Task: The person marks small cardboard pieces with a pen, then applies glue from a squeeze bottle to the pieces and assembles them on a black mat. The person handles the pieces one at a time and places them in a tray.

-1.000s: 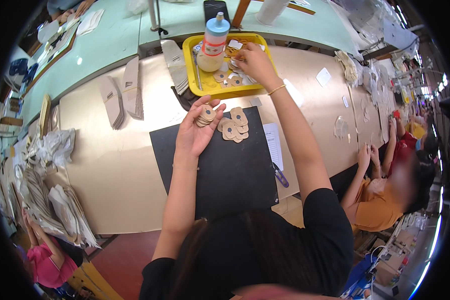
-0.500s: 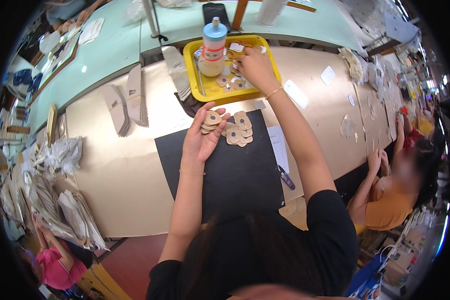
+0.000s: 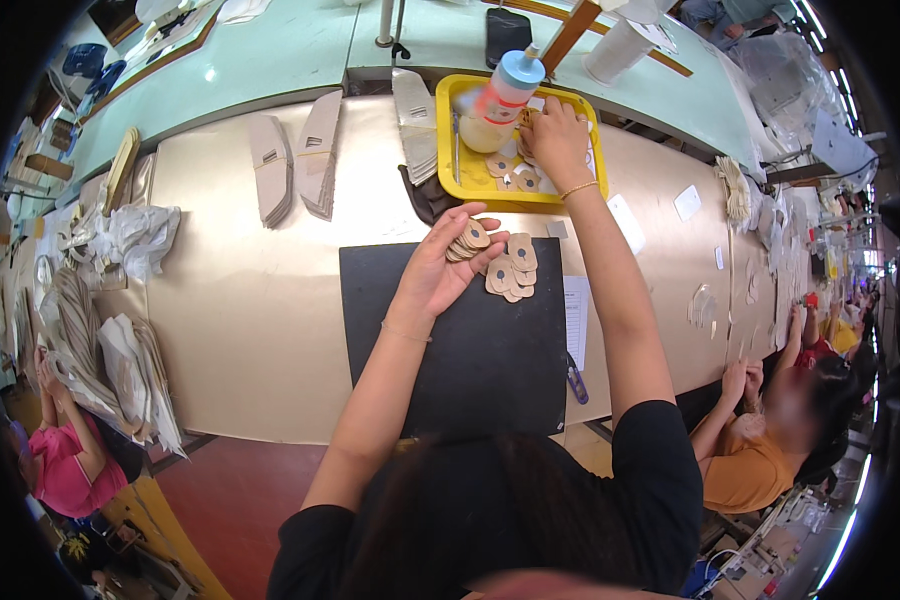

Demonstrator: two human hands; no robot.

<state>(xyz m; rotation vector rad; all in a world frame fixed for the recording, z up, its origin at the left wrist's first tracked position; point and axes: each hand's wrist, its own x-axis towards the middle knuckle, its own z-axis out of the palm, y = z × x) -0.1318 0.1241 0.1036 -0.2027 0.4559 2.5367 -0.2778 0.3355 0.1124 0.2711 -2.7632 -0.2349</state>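
My left hand (image 3: 440, 268), palm up, is closed round a small stack of tan leather-like pieces (image 3: 471, 238) with dark round spots. Close beside it, a loose pile of similar pieces (image 3: 511, 272) lies at the far edge of a black mat (image 3: 450, 350). Over the right part of a yellow tray (image 3: 515, 201), my right hand (image 3: 558, 140) reaches down with bent fingers at some rubber bands (image 3: 526, 117); its fingertips are hidden. A squeeze bottle (image 3: 494, 106) with a blue top stands in the tray, near more spotted pieces (image 3: 500, 164).
Banded strips (image 3: 273, 175) lie left of the tray. Purple thread snips (image 3: 576, 380) and a printed sheet (image 3: 575, 312) lie right of the mat. White plastic bags (image 3: 135, 240) are at the left. A co-worker in orange (image 3: 750, 470) sits at the right.
The view has shifted, so the table appears farther right and turned. My right hand stays over the tray at the rubber bands; my left still holds its stack.
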